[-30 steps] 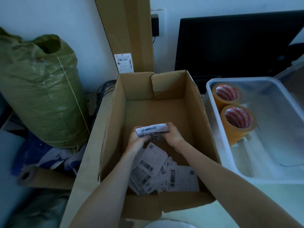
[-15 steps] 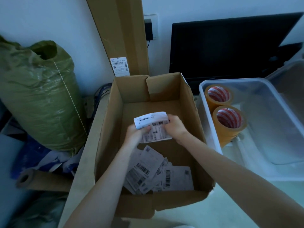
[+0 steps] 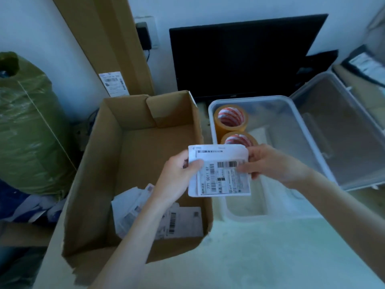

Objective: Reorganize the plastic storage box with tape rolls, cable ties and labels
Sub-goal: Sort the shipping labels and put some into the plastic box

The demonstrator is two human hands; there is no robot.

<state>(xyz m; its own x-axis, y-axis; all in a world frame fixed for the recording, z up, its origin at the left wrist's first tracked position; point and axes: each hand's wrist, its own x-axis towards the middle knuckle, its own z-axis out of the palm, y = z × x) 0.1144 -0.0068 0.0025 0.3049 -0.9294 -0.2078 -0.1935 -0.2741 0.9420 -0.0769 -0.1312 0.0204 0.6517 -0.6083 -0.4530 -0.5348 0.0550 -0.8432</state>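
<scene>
Green plastic sack [image 3: 29, 126], bulky, stands at far left against the wall. Black monitor [image 3: 241, 57] at far centre-right, screen dark. Tall flat cardboard carton [image 3: 108, 44] leans on the wall between them; a barcode sticker sits low on its face.

Open cardboard box [image 3: 104, 163], centre-left, flaps up. Loose shipping labels [image 3: 181, 223] lie in its near end, overlapping one another.

Clear plastic storage box [image 3: 291, 142] just right of the cardboard box, lid off. Clear lid [image 3: 343, 130] leans tilted at its right side. Two tan tape rolls [image 3: 230, 119] with red-and-white striped cores lie at the box's far-left corner, one nearer than the other; the near roll is partly hidden behind the held labels.

Stack of labels [image 3: 220, 172] held up over the gap between cardboard box and storage box, printed side to the camera, top edge folded over.

Left hand [image 3: 177, 178] pinches the stack's left edge, thumb on the front. Right hand [image 3: 270, 163] pinches the right edge, thumb on the front, fingers behind.
</scene>
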